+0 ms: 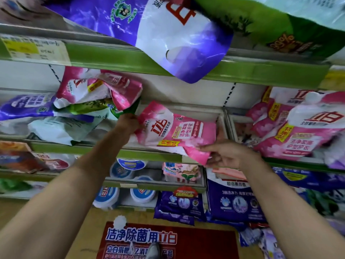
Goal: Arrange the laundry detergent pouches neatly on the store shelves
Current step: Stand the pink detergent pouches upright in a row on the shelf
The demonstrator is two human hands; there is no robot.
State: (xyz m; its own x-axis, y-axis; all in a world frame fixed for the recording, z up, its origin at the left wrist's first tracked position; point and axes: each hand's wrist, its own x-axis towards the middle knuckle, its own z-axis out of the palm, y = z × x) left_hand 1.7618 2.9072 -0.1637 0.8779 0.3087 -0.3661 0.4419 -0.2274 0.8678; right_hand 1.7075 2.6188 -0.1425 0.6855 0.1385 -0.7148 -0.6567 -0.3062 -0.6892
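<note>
Left hand (128, 122) gripping upper left corner of pink pouch (175, 133), fingers mostly hidden behind it. Right hand (229, 154) pinching lower right corner. Pouch lying tilted on middle shelf (149, 153), green front strip. Heap of pink, green, white pouches (89, 101) just left, shapes hard to separate. More pink pouches (298, 128) right, blurred. Purple pouch (168, 34) overhanging top shelf, cut off by frame edge. Tubs (130, 169) and purple bags (233, 199) lower down. Red floor mat (186, 242), wooden floor.
</note>
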